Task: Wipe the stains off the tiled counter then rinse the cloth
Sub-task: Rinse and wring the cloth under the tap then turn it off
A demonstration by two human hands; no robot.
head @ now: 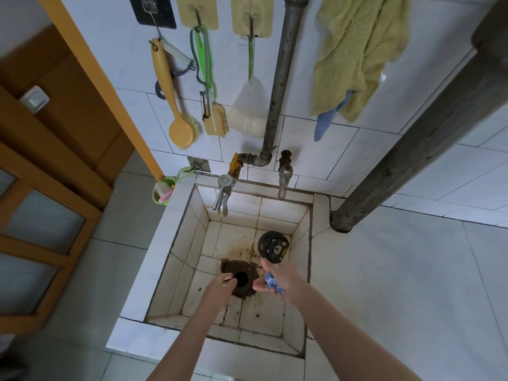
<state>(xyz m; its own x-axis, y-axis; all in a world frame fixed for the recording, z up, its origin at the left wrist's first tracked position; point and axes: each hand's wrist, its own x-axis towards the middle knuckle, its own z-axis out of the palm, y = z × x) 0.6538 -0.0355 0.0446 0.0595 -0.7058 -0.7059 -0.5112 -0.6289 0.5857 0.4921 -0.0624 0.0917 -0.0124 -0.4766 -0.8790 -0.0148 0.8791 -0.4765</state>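
Note:
Both my arms reach down into the tiled sink. My right hand is closed around a small blue-and-white cloth, bunched between the fingers and palm, just right of the dirty drain hole. My left hand hovers over the drain's left edge with fingers curled in, holding nothing that I can see. The white tiled counter stretches to the right of the sink. No water runs from the two taps.
A chrome tap and an older tap stick out over the sink's back wall. A round black drain cover lies in the basin. Brushes, a peeler and a green towel hang on the wall. A thick grey pipe crosses at right.

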